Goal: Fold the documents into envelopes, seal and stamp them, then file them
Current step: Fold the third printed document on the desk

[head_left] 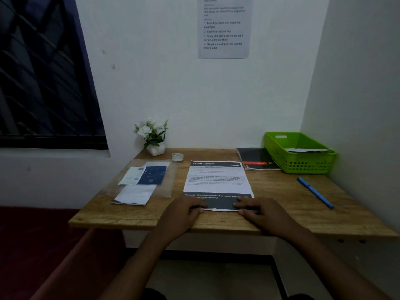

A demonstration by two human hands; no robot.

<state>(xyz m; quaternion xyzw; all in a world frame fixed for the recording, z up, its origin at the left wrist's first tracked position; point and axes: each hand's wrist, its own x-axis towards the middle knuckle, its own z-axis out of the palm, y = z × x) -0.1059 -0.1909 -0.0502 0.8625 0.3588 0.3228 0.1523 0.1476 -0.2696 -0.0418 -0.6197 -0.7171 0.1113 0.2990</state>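
Head view: the left grip [184, 210] and the right grip [257, 210] both sit at the near edge of the white printed document with a dark header and a dark band [217, 180]. Each grip pinches that near edge, fingers laid on top of the dark band and thumb at the paper's edge, left grip at the near left corner and right grip at the near right corner. The document lies flat and unfolded in the middle of the wooden counter [281, 204], its header pointing at the wall.

To the left of the document lies a small stack of white envelopes [135, 194], and just beyond it a blue and white printed card [149, 175]; both seem to rest on a clear plastic sheet. A small roll of pale tape [177, 156] stands past the document's far left corner, near a white pot of white flowers [152, 135] against the wall. At the far right a black notebook with an orange stripe [257, 159] lies beside a green plastic basket [303, 164] that holds some paper. A blue pen [315, 192] lies well right of the document. A printed notice [224, 29] hangs on the wall above.
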